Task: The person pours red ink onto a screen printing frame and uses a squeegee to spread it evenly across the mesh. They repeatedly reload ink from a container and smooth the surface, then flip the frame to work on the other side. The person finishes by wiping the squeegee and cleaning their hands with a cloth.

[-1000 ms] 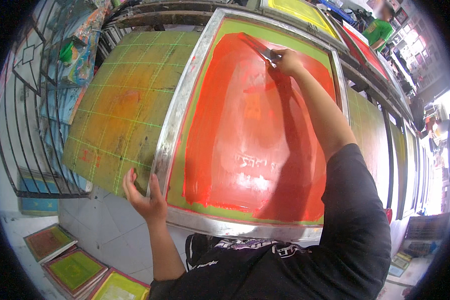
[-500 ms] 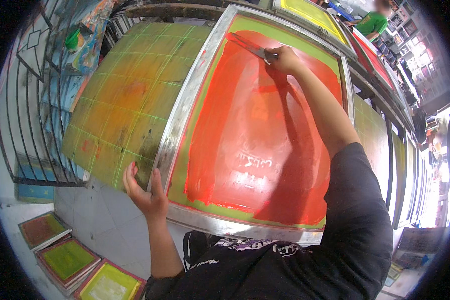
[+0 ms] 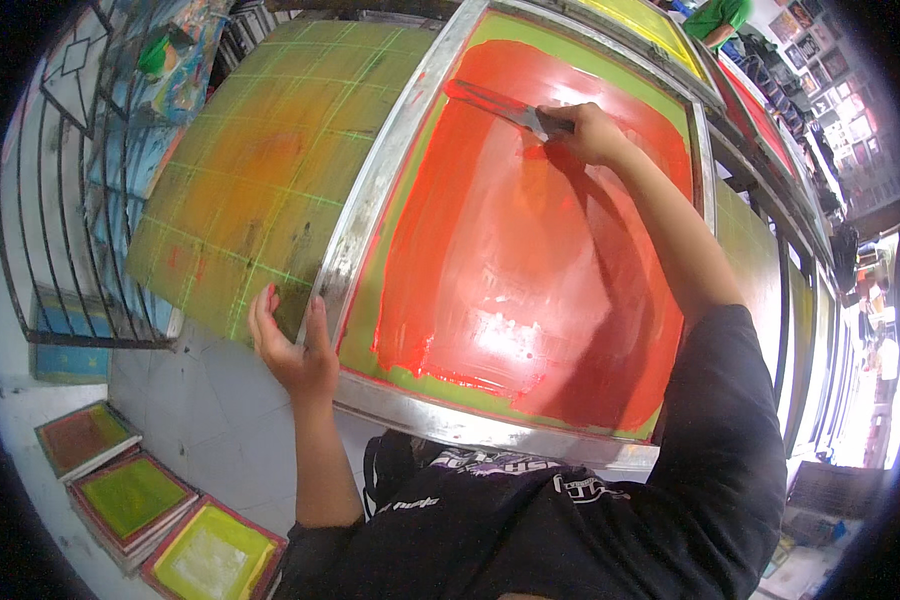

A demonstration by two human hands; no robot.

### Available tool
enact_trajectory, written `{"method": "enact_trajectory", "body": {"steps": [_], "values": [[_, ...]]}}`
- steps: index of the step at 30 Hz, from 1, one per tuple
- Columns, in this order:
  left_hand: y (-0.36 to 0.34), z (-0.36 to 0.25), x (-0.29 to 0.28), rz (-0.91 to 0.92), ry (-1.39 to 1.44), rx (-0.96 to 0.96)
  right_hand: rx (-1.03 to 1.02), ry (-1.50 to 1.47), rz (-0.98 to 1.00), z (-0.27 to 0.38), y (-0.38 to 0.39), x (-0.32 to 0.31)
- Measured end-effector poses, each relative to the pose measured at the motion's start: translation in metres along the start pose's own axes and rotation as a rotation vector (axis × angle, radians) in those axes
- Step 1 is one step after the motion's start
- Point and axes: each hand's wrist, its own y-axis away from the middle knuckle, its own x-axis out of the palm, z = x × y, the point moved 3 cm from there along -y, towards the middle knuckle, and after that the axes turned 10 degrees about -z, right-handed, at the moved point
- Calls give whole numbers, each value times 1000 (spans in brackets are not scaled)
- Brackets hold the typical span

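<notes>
In my right hand (image 3: 592, 134) is a putty knife (image 3: 506, 109), held by its handle over the far part of a screen-printing frame. The blade points to the left and lies at the red ink (image 3: 410, 250), its far end smeared red. This ink covers most of the mesh inside the pale metal frame (image 3: 365, 215), with a green border (image 3: 370, 290) around it. My left hand (image 3: 295, 352) is open beside the frame's near left corner, fingers up and thumb apart. Whether its thumb touches the frame I cannot tell.
Left of the frame lies a stained board (image 3: 250, 170) with green grid lines. Black metal bars (image 3: 60, 240) stand farther left. Several small framed screens (image 3: 135, 495) rest on the tiled floor. Beyond the frame are a yellow screen (image 3: 645, 25) and a person in green (image 3: 715, 18).
My right hand and the putty knife have come nearer to me over the red ink. The view has shifted slightly. My left hand stays open beside the frame's corner.
</notes>
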Motion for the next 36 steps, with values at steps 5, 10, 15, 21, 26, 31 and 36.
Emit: {"method": "enact_trajectory", "body": {"steps": [5, 10, 15, 21, 26, 31, 36], "values": [[1, 2, 1, -22, 11, 6, -23, -141, 52, 7, 26, 8], [0, 0, 3, -26, -3, 43, -152, -244, 33, 19, 50, 21], [0, -2, 3, -37, -13, 42, -138, -245, 95, 39, 77, 28], [-1, 0, 5, -44, -24, 51, -181, -338, 167, 65, 106, 31], [-2, 2, 6, -55, -15, 43, -322, -334, 216, 80, 114, 36], [-2, 3, 7, -58, -24, 43, -476, -390, 280, 90, 109, 38], [0, 5, 7, -79, -27, 59, -642, -358, 350, 103, 97, 43]]}}
